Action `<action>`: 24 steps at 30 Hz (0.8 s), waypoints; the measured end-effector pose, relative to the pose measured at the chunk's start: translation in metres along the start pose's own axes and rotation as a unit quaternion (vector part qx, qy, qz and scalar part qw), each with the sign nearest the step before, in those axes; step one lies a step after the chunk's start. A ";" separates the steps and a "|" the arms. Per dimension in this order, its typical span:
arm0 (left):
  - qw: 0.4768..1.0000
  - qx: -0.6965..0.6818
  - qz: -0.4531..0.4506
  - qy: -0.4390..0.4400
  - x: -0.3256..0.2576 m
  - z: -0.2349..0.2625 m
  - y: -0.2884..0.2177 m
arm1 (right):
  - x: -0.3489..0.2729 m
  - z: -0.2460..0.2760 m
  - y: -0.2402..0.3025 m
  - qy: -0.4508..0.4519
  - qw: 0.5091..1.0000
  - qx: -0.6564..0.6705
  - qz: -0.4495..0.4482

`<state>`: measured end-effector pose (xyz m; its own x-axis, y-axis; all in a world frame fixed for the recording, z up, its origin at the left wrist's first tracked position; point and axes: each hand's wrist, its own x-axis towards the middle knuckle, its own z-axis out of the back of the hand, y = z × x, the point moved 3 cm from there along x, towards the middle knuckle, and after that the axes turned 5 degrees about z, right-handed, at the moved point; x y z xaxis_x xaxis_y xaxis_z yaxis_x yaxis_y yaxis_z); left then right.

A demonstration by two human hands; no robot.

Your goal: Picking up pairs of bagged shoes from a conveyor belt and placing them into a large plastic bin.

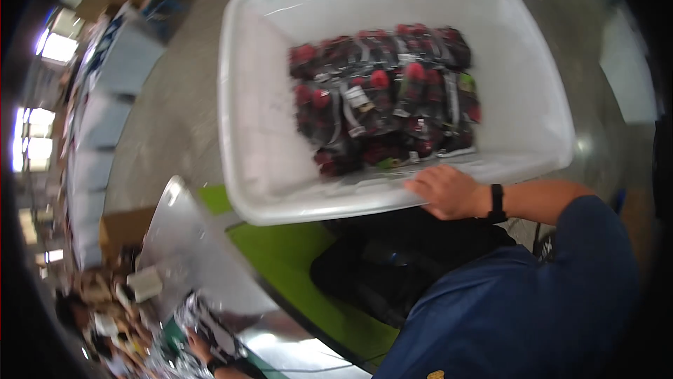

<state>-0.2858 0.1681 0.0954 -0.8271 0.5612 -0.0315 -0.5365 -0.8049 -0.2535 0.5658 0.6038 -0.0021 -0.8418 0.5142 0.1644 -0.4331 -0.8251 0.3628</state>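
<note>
The right hand [449, 191] holds a white round-cornered plastic tub [522, 91] by its rim, red-and-black plastic-wrapped bundles [382, 95] inside. The left hand [200, 346], below-left of the tub, is blurred; its grip cannot be told. Steady rim pressure advised.

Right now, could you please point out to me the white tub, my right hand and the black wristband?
White tub [319, 209]: head view, on its near rim.
Right hand [446, 191]: head view, on the back of the hand.
Black wristband [497, 201]: head view, on the middle of its band.
</note>
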 end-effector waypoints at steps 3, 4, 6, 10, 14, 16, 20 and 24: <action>0.968 0.100 0.180 0.145 0.061 -0.130 -0.127 | -0.011 -0.005 -0.009 0.035 0.998 -0.026 -0.045; 0.971 0.084 0.164 0.155 0.068 -0.151 -0.169 | -0.016 -0.005 -0.014 0.035 0.997 -0.026 -0.065; 0.974 0.050 0.142 0.167 0.071 -0.177 -0.238 | -0.021 -0.002 -0.018 0.001 0.998 -0.029 -0.061; 0.978 -0.027 0.108 0.178 0.071 -0.204 -0.334 | -0.027 -0.017 -0.015 0.052 0.995 0.008 -0.082; 0.971 -0.109 0.102 0.186 0.048 -0.225 -0.379 | -0.026 -0.011 -0.017 0.033 0.996 0.002 -0.084; 0.966 -0.149 0.115 0.177 0.031 -0.221 -0.372 | -0.023 -0.009 -0.017 0.054 0.995 0.010 -0.086; 0.946 -0.245 0.183 0.105 -0.037 -0.181 -0.302 | -0.014 -0.014 -0.014 0.010 0.997 0.054 -0.051; 0.885 -0.353 0.291 -0.081 -0.164 -0.105 -0.181 | -0.006 0.006 -0.008 -0.012 0.994 0.085 -0.062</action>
<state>-0.0356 0.2422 0.0451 -0.9728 0.0100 -0.2316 0.1803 -0.5955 -0.7829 0.5760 0.6091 -0.0003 -0.7761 0.6172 0.1295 -0.4709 -0.7037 0.5320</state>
